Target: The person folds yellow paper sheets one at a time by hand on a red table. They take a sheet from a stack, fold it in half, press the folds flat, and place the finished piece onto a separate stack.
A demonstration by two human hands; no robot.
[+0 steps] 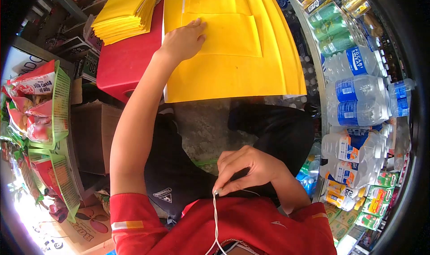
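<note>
My left hand (184, 39) rests flat, with fingers stretched out, on a yellow sheet (219, 78). Smaller yellow pieces (230, 35) lie on top of the sheets, under and beside my fingertips. Several large sheets overlap in a fan, their edges stepped toward the right. Down near my chest, my right hand (251, 165) pinches a white earphone cable (216, 219) between thumb and fingertips. Below the pinch the cable hangs down and forks in front of my red shirt. A pile of folded yellow pieces (127, 13) sits to the left of the sheets.
The yellow sheets lie over a red table (130, 66) and overhang its front edge. Shelves of bottles (356, 100) and cans line the right side. On the left are green baskets (60, 107) of packaged snacks and a cardboard box (92, 134).
</note>
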